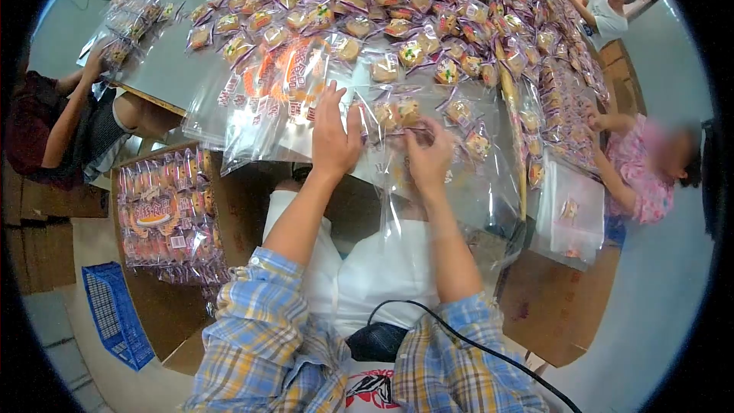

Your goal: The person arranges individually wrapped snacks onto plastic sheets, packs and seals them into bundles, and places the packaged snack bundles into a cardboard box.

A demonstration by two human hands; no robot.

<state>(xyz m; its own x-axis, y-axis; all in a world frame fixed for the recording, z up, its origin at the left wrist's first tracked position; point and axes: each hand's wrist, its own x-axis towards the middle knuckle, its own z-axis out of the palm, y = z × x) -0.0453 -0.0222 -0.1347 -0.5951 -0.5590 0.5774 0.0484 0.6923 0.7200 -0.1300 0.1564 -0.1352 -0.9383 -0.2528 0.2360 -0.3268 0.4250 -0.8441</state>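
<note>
My left hand [336, 134] stretches its fingers upward beside a short row of individually wrapped pastries [396, 112], holding nothing that I can see. On the other side of that row my right hand [428, 154] is closed, thumb and finger pinching the purple-edged wrapper of a pastry. A clear plastic bag [394, 191] lies under and around my right hand and hangs over the table edge. Flat printed bags [287, 80] with orange lettering are spread left of my left hand. Two more wrapped pastries [477, 140] rest right of my right hand.
A large heap of wrapped pastries [451, 4] covers the far table. A carton [164, 218] of bagged pastries stands at left, beside a blue crate [118, 317]. Clear bags [569, 210] hang at right. Several people are around the table, including one in a pink shirt [642, 172].
</note>
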